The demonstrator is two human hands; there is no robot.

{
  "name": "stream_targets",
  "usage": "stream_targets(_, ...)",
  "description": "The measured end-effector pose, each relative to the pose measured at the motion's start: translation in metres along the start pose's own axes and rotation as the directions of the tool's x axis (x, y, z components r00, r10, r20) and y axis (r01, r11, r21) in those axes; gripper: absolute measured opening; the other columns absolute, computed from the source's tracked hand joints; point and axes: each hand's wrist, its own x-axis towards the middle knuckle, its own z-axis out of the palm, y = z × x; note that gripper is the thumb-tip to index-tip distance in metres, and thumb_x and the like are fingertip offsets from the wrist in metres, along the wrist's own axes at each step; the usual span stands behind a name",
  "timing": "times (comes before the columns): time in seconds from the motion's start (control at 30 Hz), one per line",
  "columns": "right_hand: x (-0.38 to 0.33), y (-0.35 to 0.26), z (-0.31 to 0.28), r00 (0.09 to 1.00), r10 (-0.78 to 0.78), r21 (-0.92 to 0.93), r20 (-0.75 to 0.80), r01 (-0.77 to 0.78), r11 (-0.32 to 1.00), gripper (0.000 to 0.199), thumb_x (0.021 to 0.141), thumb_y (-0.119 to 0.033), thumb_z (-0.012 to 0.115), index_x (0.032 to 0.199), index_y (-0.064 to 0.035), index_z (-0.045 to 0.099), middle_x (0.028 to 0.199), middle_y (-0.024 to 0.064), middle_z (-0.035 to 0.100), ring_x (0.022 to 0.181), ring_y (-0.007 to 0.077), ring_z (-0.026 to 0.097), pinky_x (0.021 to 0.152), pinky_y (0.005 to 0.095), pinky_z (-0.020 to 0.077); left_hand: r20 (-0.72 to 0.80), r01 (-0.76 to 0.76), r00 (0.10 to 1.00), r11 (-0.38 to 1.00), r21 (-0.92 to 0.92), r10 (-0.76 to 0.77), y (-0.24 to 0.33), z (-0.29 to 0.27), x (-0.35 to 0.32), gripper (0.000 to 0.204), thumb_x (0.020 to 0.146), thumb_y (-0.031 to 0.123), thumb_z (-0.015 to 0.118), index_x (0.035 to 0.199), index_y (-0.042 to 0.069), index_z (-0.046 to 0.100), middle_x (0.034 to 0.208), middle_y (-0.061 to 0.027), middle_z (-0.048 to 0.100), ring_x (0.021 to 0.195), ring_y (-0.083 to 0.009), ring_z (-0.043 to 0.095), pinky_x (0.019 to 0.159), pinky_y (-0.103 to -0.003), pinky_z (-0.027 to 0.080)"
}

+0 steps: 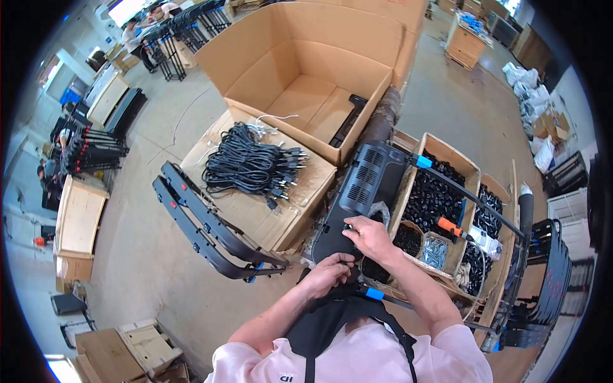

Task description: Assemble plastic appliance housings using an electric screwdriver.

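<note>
A long black plastic machine part (338,237) lies in front of me, with a vented black cover (366,182) at its far end. My right hand (372,239) is over its near part, fingers curled with the thumb and forefinger together; whatever they may hold is too small to name. Close to my body, my left hand (330,272) is closed at the near end of the part. Its fingertips bend inward, and anything in them is hidden. A clear plastic bag (380,209) sits just beyond my right hand. Beneath my forearms runs a black bar with a blue clip (375,293).
Wooden bins on the right hold black plastic pieces (434,191), silver screws (435,253) and an orange power screwdriver (449,225). Bundled black power cords (249,161) lie on a carton to the left, beside curved black frames (207,230). A big open cardboard box (281,80) stands beyond.
</note>
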Motion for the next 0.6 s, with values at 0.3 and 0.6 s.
stream_targets(0.3, 0.031, -0.014, 0.061, 0.99, -0.047, -0.186, 0.131, 0.071, 0.98, 0.033, 0.094, -0.023, 0.07, 0.119, -0.002, 0.07, 0.109, 0.0175, 0.073, 0.101, 0.0384, 0.071, 0.088, 0.0465, 0.0575, 0.08, -0.023, 0.997, 0.994, 0.107, 0.014, 0.016, -0.039, -0.039, 0.03, 0.113, 0.026, 0.053, 0.133, 0.006, 0.061, 0.087, 0.0017, 0.057, 0.069, -0.0059, 0.051, 0.057, -0.021, 0.042)
stream_targets(0.6, 0.029, -0.032, 0.05, 0.967, 0.226, -0.117, 0.115, -0.212, 0.97, 0.033, 0.093, -0.019, 0.072, 0.122, -0.0037, 0.071, 0.108, 0.0173, 0.073, 0.099, 0.037, 0.071, 0.087, 0.0428, 0.0574, 0.013, -0.094, 0.996, 0.992, 0.086, 0.093, 0.027, -0.063, -0.033, 0.033, 0.114, 0.024, 0.047, 0.139, 0.008, 0.06, 0.092, 0.0035, 0.053, 0.075, -0.0069, 0.051, 0.065, -0.022, 0.044)
